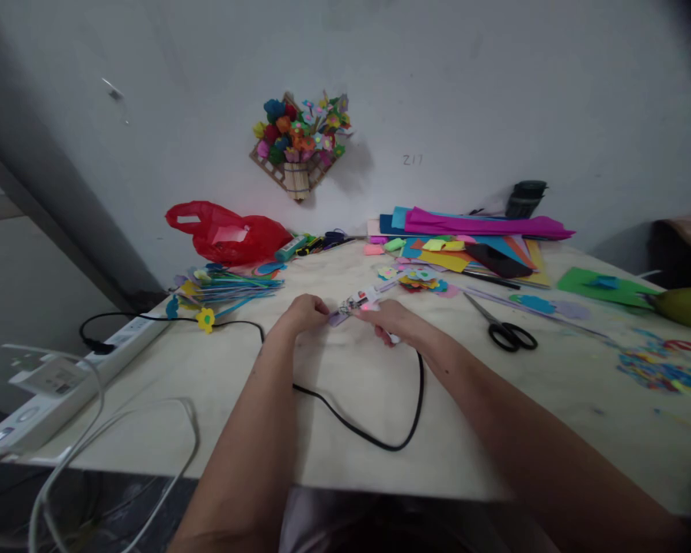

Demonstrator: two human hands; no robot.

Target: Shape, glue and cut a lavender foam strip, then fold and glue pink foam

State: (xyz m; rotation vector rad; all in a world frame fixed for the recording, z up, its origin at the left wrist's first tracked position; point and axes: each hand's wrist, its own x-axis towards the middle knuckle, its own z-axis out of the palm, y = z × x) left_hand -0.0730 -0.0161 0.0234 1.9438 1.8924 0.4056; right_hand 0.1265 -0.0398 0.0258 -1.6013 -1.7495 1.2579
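Two bare forearms reach from the near edge across a pale table (351,392). The right hand (388,319) is curled round a white tool (394,338), perhaps a glue gun, near the middle of the table; a small red glow shows by the fingers. Left of it, the left hand (309,313) has its fingertips drawn together at a narrow lilac strip (335,318); I cannot tell whether they grip it. A black cord (374,442) loops on the near side. Just beyond the right hand lies a pile of paper flowers (423,283); to its right rest black-handled scissors (512,336), partly open. Stemmed paper flowers (236,288) and a red plastic bag (224,238) sit far left, coloured sheets (484,224) far right.
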